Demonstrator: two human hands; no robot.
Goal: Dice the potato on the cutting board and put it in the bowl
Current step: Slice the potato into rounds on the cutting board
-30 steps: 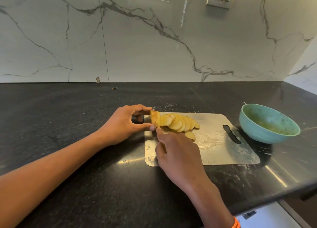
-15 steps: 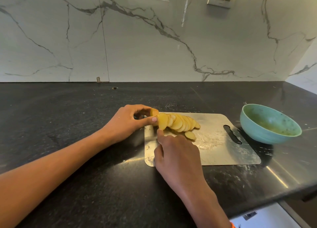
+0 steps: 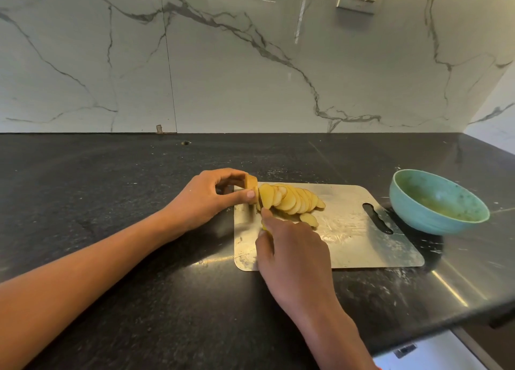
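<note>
While the left hand (image 3: 206, 199) pinches the potato stub (image 3: 251, 190) between thumb and curled fingers at the board's far left corner, the right hand (image 3: 292, 247) is curled round a knife. Only a sliver of yellow handle (image 3: 264, 227) shows at the thumb; the blade is hidden, presumably at the gap between stub and slices.

Slices (image 3: 289, 199) lie fanned in an overlapping row to the right of the stub, on the far left part of the board (image 3: 362, 230). One slice (image 3: 309, 219) lies apart, just nearer. All cuts so far are rounds; no dice seen.

Risks, as judged:
- Stub is short; the left thumb tip sits right at the cut face. The next slice could nick it.
- Stub sits at the board's edge; it could slip off onto the counter (image 3: 111, 188).
- Fanned rounds may slide when stacked for cross-cutting, giving uneven dice.

Containers: teal bowl (image 3: 423, 213) stands on the counter just right of the board, beside its handle slot (image 3: 377, 222). No potato in it; the inside shows only a yellowish-green smear.
</note>
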